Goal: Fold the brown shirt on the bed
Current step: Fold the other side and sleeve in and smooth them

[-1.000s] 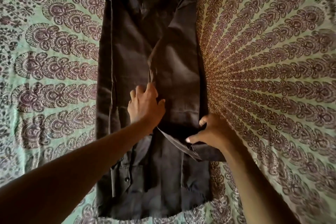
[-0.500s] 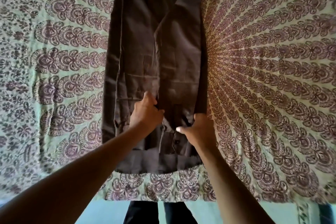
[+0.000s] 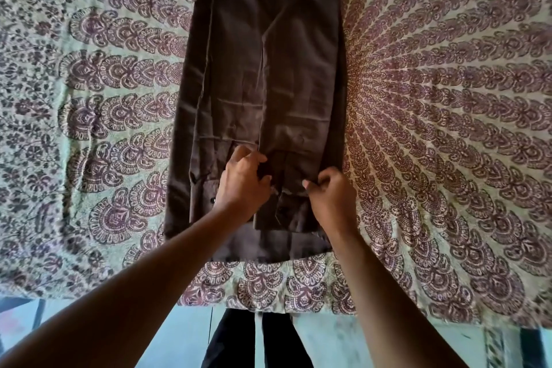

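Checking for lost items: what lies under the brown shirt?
Around the brown shirt only the patterned bedspread shows. Anything beneath is covered; both hands grip its folded layers.

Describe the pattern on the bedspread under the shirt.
Pale green bedspread with maroon feather-like paisley motifs fanning outward; head view.

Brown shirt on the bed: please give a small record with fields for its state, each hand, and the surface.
shirt: brown shirt, folded into a long narrow strip, lying flat
left hand: left hand grips a folded sleeve near the hem
right hand: right hand pinches the right fold
surface: patterned bedsheet
final fold: not yet done
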A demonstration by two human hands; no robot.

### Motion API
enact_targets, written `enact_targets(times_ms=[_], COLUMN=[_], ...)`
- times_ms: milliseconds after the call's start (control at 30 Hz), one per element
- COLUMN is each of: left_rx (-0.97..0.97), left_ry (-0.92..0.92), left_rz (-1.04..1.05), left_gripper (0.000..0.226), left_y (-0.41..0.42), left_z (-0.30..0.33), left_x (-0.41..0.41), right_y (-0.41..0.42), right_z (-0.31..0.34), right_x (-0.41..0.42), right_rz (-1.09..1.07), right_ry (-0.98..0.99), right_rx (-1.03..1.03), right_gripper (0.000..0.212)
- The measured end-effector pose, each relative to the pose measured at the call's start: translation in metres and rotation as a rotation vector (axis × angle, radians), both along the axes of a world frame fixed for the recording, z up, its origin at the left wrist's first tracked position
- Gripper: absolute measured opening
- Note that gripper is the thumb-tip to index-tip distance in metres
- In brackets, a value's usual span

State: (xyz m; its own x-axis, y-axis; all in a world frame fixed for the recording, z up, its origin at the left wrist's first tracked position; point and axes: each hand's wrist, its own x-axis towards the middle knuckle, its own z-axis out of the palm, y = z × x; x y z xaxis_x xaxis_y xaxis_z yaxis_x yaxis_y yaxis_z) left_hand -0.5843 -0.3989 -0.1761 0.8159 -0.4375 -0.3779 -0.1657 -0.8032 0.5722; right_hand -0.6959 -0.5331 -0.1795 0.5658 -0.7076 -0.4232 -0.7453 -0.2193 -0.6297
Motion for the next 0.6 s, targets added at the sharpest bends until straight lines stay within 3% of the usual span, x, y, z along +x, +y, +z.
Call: enact_targets(times_ms=[167, 433, 600], left_rx=[0.058, 0.038, 0.055], left_ry=[-0.003, -0.032, -0.271], left_rz=[-0.16, -0.26, -0.343], left_gripper=[0.063, 0.057, 0.052], left_y=[0.007, 0.014, 0.023], left_z=[0.003, -0.003, 0.0], left_x=[-0.007, -0.008, 0.003], right_y=[-0.002, -0.001, 0.005], right_z=[0.001, -0.004, -0.007], right_x=[-0.002, -0.004, -0.006], right_rz=[-0.063, -0.04, -0.041], right_ry=[-0.017, -0.069, -0.13], right_rx=[0.021, -0.051, -0.117], right_gripper=[0.028, 0.033, 0.041])
